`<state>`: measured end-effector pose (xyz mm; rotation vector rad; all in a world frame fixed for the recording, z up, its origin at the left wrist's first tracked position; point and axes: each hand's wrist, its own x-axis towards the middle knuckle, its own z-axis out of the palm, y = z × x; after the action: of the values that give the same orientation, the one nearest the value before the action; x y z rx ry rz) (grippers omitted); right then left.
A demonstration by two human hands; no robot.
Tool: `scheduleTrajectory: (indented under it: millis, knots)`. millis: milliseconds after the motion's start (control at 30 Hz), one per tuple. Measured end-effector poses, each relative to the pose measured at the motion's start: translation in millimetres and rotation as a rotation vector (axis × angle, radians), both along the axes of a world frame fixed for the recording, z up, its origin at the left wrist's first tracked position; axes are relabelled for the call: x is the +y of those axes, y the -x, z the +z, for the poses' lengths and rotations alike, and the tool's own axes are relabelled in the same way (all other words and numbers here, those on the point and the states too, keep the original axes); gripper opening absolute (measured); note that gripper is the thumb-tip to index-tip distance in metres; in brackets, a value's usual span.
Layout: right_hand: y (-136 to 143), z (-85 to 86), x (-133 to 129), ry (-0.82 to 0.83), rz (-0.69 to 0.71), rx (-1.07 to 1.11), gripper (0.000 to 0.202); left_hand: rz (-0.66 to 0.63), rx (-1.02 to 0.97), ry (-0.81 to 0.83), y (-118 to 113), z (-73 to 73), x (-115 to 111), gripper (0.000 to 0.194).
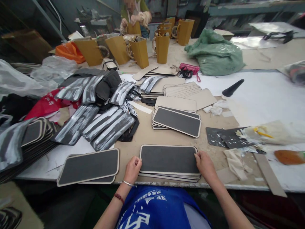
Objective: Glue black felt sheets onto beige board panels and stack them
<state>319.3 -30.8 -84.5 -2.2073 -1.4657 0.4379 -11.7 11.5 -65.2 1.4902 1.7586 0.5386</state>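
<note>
A dark grey rectangular panel (pixel 168 159) with rounded corners and a thin beige border lies in front of me, on top of a stack of beige-edged panels (pixel 170 176). My left hand (pixel 133 170) is closed at its left edge, fingers curled with the thumb on the rim. At the opposite short edge, my right hand (pixel 206 167) pinches the same panel between thumb and fingers. Left of my left hand rest a couple of similar panels (pixel 89 167), partly overlapping. Another small stack of grey panels (pixel 177 121) lies just beyond, slightly fanned.
Grey pieces streaked with white glue (pixel 113 132) are heaped at left. Beige panels (pixel 183 90) lie farther back. At right are a black-handled brush (pixel 233 88), spattered dark pieces (pixel 215 136) and a green bag (pixel 214 52). A co-worker (pixel 137 16) handles mustard-coloured bags (pixel 139 52) across the table.
</note>
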Motion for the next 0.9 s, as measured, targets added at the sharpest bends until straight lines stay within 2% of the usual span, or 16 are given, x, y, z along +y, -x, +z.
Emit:
scheduleTrajectory:
  millis: [567,900]
  knots:
    - [-0.2,2.1,-0.9,0.043,-0.028,0.012,0.013,0.01,0.05,0.026,-1.8,-2.2,0.7,0.023]
    - [-2.6,5.1,-2.6,0.095,0.013,0.024,0.013,0.014,0.096,0.053,-3.0,-0.6,-0.8,0.023]
